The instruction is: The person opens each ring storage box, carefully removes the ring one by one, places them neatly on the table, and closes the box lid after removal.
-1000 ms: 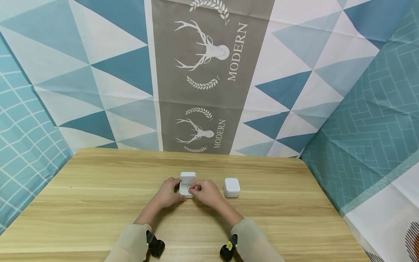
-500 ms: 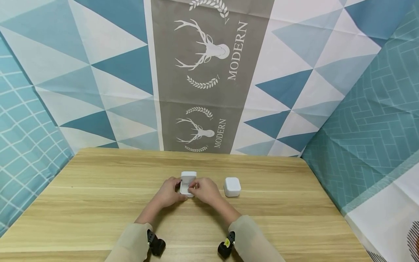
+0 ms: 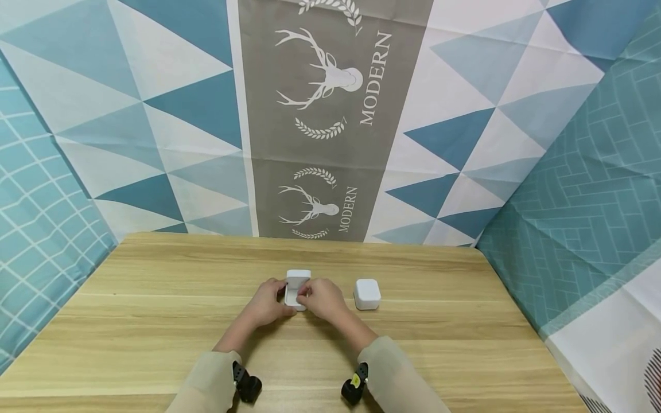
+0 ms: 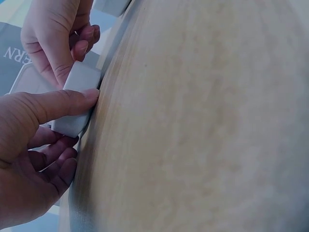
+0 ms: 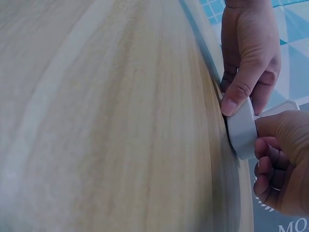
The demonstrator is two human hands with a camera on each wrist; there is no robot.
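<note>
My table is pale, striped wood, its far edge running along a backdrop of blue and white triangles with a grey band of deer heads and the word MODERN. Teal, tile-patterned cloth hangs past the right edge, and light blue cloth with a white grid past the left.

About midway between those side edges, nearer the far edge, stands the small white open box, lid up, its inside facing me. A closed box sits apart from it, toward the right edge.

My left hand grips the open box from its left side, thumb pressed on the near face and fingers curled round the other side. My right hand comes in from the right, fingertips drawn narrowly together inside the box; I cannot tell whether anything is between them.

Compared with a second ago, my right sleeve has swung slightly inward, while both hands stay at the open box.
</note>
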